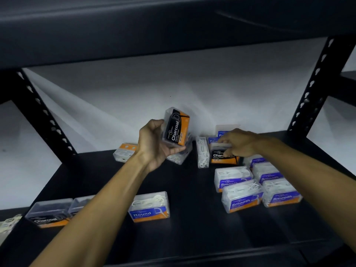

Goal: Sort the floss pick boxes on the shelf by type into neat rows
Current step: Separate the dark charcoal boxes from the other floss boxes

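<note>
black charcoal box (pixel 176 129) gripped by left hand (pixel 154 145); right hand (pixel 239 143) seemingly pinching another.

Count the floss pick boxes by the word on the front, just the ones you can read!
Charcoal boxes: 3
Smooth boxes: 4
Round boxes: 2
Total: 9
A few more boxes hide or blur their labels, so they are not counted.

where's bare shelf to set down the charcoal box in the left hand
Bare shelf lies in the middle, between the Round box and the Smooth boxes, and along the front edge. Also open: far left, ahead of the front Charcoal box. Crowded: back right, where the right hand reaches. The left hand holds the Charcoal box.
</note>
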Motion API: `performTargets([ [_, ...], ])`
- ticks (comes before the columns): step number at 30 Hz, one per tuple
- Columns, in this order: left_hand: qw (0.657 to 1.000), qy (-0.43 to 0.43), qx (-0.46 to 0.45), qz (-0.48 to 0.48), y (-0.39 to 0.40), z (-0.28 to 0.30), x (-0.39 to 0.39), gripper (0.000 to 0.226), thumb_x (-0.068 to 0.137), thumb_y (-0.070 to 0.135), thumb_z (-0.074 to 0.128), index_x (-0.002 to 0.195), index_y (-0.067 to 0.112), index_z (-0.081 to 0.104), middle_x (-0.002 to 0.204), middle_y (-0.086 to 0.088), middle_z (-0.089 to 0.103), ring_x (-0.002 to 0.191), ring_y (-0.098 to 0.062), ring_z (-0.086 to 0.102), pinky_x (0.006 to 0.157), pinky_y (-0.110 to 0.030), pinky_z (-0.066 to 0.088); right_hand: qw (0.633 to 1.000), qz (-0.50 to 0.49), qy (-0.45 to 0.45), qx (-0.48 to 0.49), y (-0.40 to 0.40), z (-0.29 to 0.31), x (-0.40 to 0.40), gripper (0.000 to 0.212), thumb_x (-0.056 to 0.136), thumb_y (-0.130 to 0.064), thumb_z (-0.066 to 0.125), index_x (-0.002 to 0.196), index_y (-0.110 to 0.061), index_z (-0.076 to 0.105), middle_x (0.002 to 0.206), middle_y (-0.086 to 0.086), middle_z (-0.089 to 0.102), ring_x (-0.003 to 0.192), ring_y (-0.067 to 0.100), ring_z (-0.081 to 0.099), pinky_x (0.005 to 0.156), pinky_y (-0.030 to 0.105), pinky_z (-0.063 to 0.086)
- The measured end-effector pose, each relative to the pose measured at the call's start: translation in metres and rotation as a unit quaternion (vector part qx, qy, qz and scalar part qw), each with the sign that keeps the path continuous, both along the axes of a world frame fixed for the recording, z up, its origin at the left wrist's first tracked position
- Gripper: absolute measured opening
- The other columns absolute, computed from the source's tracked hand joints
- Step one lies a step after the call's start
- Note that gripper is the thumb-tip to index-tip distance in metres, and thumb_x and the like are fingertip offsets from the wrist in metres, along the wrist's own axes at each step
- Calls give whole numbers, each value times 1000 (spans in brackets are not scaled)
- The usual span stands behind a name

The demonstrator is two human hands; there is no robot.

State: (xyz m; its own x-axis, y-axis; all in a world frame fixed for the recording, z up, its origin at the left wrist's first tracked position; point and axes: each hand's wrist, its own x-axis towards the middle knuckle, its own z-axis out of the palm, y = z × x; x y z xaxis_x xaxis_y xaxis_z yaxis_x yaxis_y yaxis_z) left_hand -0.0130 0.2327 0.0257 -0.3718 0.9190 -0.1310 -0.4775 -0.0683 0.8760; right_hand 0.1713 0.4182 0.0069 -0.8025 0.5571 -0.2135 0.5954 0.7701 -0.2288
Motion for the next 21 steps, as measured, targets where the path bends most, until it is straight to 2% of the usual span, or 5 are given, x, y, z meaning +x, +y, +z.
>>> performTargets([
  [3, 1000, -2, 7, -24, -10, 5, -4, 58, 89, 43, 47, 131, 4, 54, 118, -25, 62, 92, -36, 67, 72, -40, 57, 1000, 1, -1, 26, -3, 13, 2, 57, 87, -29, 64, 140, -20, 44, 142, 3, 47, 124, 21, 47, 102, 38, 40],
  [8, 992, 122, -36, 22, -28, 12, -20, 40, 98, 37, 50, 122, 6, 56, 113, -23, 68, 101, -40, 68, 86, -52, 55, 990, 24, 20, 136, -29, 45, -4, 53, 88, -33, 59, 139, -24, 44, 139, 3, 50, 121, 23, 49, 98, 39, 42],
  [10, 981, 179, -56, 52, -41, 20, -29, 39, 99, 35, 51, 119, 2, 58, 108, -23, 70, 98, -39, 70, 82, -49, 57, 986, 35, 31, 159, -48, 51, -13, 50, 90, -36, 57, 138, -25, 45, 136, 2, 52, 120, 24, 50, 97, 40, 42],
  [14, 921, 358, -108, 105, -76, 30, -55, 29, 96, 37, 57, 96, 10, 69, 81, -4, 75, 76, -17, 71, 80, -41, 60, 975, 91, 56, 193, -88, 54, -39, 34, 88, -34, 56, 122, -31, 54, 115, -2, 58, 106, 22, 53, 87, 41, 45],
  [21, 816, 531, -212, 83, -148, 36, -108, 27, 90, 29, 69, 116, 22, 66, 103, -3, 74, 93, -19, 70, 82, -34, 57, 974, 135, 80, 164, -145, 50, -99, 50, 85, -32, 58, 133, -34, 47, 125, 2, 56, 114, 26, 53, 88, 39, 45],
])
